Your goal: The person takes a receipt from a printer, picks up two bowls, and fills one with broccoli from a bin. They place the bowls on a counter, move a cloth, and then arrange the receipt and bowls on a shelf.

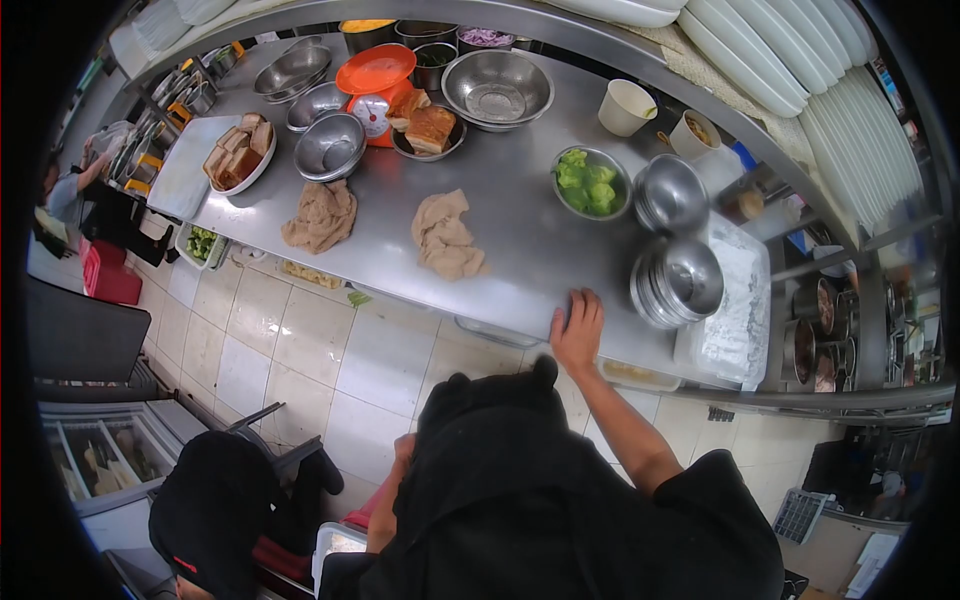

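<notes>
My right hand (578, 332) lies flat on the front edge of the steel table (540, 270), fingers stretched out and holding nothing. To its right are stacked steel bowls (680, 283); farther back stands a steel bowl of broccoli (590, 183). Low beside my dark clothing is my left hand (403, 450), its fingers mostly hidden, so its grip does not show. A white tub (338, 545) sits by my left forearm. Two crumpled brown cloths (447, 235) lie on the table, left of my right hand.
An orange kitchen scale (374, 115), a bowl of roasted meat (430, 132) and a large steel bowl (497, 88) stand at the back. White plates (860, 150) fill the upper shelf. A person in black (215, 515) is low at my left; another person (85, 195) is far left.
</notes>
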Available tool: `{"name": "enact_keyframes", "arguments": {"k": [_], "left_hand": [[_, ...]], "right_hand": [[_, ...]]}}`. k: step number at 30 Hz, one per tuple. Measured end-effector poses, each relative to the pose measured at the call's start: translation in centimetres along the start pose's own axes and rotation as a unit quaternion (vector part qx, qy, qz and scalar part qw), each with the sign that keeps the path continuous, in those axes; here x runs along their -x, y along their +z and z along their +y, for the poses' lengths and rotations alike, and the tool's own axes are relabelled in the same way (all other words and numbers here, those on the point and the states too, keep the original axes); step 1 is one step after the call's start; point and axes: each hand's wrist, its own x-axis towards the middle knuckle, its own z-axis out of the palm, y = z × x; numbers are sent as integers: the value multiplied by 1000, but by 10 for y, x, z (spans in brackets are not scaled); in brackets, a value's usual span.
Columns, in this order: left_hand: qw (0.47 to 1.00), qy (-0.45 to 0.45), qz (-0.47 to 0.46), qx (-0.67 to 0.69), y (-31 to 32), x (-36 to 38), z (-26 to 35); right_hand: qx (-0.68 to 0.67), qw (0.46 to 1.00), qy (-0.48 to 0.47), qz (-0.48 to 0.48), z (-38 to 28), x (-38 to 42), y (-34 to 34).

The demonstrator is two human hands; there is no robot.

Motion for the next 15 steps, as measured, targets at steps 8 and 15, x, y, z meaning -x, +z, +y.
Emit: {"name": "enact_keyframes", "arguments": {"k": [8, 15], "left_hand": [[1000, -13, 2, 22, -8, 5, 4], [998, -13, 14, 62, -4, 9, 4]], "right_hand": [[0, 1000, 2, -3, 1, 0, 0], [-8, 1000, 4, 4, -2, 0, -3]]}}
